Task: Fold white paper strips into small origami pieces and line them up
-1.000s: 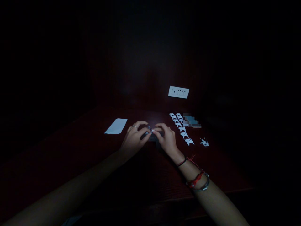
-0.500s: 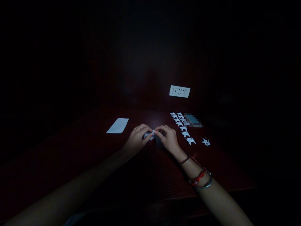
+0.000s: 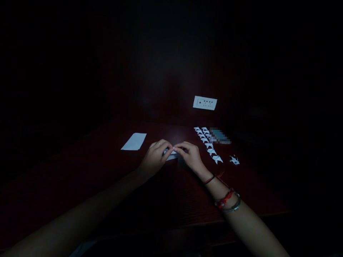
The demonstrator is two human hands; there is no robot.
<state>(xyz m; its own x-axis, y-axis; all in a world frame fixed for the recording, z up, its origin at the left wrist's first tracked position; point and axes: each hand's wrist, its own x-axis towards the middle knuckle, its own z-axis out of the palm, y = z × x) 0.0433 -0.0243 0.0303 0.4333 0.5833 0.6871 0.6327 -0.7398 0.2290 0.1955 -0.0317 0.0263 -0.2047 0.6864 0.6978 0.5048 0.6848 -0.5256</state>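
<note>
Paper (image 3: 173, 156) is pinched by the left hand (image 3: 155, 156) and right hand (image 3: 191, 156) at frame centre, its folding judged incomplete. Folded pieces (image 3: 209, 146) are ranged centre-right; flat sheets (image 3: 134, 141), centre-left, lie unfolded.

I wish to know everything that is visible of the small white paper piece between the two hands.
The small white paper piece looks thin, with a nearly straight lower edge. The bare left hand and bare right hand pinch it near its top, their fingertips close together. It is at or just above the dark red tabletop. Fingers hide much of it, so its full outline cannot be told.
</note>
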